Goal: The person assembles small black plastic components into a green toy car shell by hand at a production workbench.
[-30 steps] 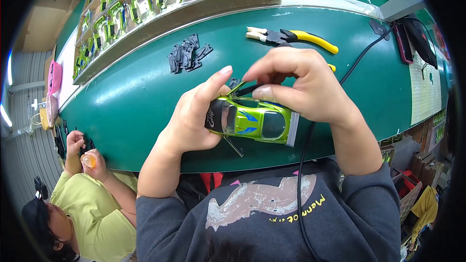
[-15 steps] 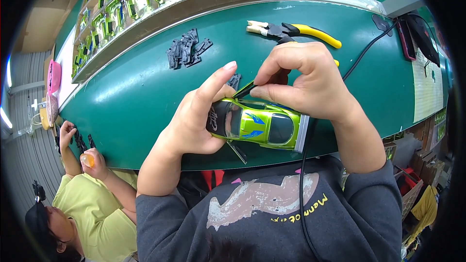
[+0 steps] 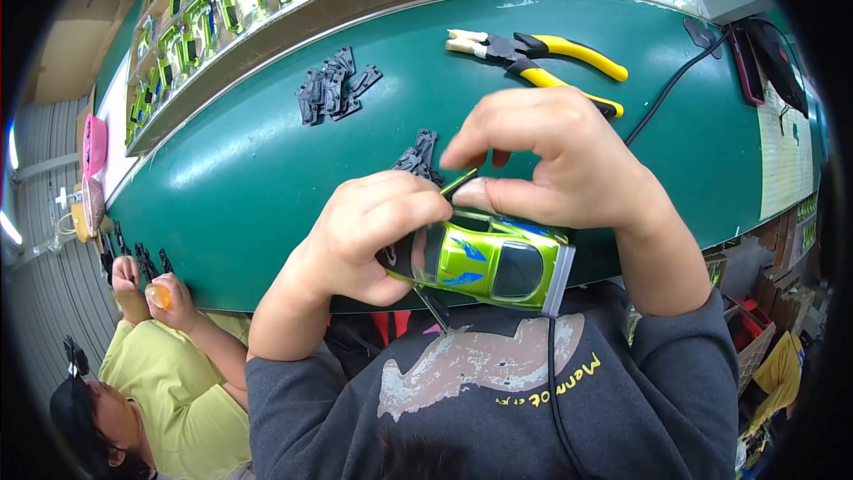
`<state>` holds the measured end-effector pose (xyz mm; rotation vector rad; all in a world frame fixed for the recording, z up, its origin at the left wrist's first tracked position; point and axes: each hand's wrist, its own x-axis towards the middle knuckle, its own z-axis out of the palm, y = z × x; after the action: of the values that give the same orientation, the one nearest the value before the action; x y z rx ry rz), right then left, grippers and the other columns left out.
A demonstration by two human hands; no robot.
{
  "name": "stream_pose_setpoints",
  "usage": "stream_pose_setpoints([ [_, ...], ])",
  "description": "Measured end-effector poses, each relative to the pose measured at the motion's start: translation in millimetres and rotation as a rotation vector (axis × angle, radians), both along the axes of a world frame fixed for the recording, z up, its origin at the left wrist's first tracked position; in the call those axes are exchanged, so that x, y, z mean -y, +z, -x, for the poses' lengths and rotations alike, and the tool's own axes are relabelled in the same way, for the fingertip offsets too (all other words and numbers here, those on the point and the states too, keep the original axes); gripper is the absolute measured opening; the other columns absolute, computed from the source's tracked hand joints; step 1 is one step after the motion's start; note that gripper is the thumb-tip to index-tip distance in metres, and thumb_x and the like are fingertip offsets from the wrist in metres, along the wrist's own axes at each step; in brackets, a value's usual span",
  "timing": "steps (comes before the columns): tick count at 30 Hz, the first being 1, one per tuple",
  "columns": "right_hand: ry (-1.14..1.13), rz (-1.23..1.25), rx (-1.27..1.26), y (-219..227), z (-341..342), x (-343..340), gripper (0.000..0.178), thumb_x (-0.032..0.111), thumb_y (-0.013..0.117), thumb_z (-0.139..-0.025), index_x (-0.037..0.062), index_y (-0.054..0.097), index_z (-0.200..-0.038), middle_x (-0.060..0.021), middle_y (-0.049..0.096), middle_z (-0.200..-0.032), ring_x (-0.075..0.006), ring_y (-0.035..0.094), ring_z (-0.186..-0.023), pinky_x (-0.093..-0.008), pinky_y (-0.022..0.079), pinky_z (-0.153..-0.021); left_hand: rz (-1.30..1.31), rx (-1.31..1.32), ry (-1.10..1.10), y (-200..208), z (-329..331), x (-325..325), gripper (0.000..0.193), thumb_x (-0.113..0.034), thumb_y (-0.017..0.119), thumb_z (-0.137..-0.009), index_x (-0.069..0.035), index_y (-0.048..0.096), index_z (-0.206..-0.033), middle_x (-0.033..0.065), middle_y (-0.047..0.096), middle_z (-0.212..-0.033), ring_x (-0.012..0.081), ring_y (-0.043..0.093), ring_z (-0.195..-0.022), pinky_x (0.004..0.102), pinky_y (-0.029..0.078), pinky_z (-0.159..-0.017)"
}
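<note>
A bright green toy car (image 3: 466, 260) with blue markings and a dark front end sits between my hands at the near edge of the bench. My left hand (image 3: 369, 227) is closed around its front end, thumb on the near side and fingers on the far side. On the far side a narrow green-and-black door (image 3: 461, 183) stands out from the body. My right hand (image 3: 551, 156) has its thumb against this door, with the bent index finger a little apart from it. Another door (image 3: 432, 306) sticks out on the near side. A grey bar (image 3: 558, 280) lies across the rear.
Black plastic parts (image 3: 333, 89) are heaped on the green bench (image 3: 231, 178), with more parts (image 3: 419, 156) behind my left hand. Yellow-handled pliers (image 3: 542, 58) lie beyond my right hand. A box of green car bodies (image 3: 240, 9) stands far left. A co-worker (image 3: 173, 364) sits at left.
My left index finger, raised before, is now bent down at the car's far side. My right index finger has come off the door. The car has shifted slightly nearer and right.
</note>
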<state>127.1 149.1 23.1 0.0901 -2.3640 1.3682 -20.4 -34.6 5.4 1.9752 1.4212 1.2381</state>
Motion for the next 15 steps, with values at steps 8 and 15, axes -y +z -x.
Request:
stream_pose_setpoints([
  [8,0.114,-0.024,0.018,-3.9,-2.8,8.5,0.015,0.001,0.076,-0.07,0.0012,0.067,-0.082,-0.0105,0.066,-0.076,-0.0282,0.066,-0.07,-0.0345,0.052,-0.062,-0.027,-0.265,0.023,11.0,-5.3,2.9,0.05,-0.018,0.071,-0.051,-0.004,0.061,-0.098,0.0095,0.061,-0.086,0.0278,0.063,-0.071,0.0363,0.052,-0.062],
  [15,0.159,-0.02,-0.009,-3.1,-4.2,6.8,0.016,0.001,0.076,-0.068,0.0025,0.068,-0.082,-0.0093,0.066,-0.076,-0.0278,0.066,-0.072,-0.0361,0.052,-0.062,-0.087,-0.276,0.034,11.2,-9.1,6.6,0.055,-0.027,0.069,-0.051,-0.003,0.06,-0.099,0.0102,0.061,-0.088,0.0269,0.064,-0.07,0.0368,0.052,-0.06],
])
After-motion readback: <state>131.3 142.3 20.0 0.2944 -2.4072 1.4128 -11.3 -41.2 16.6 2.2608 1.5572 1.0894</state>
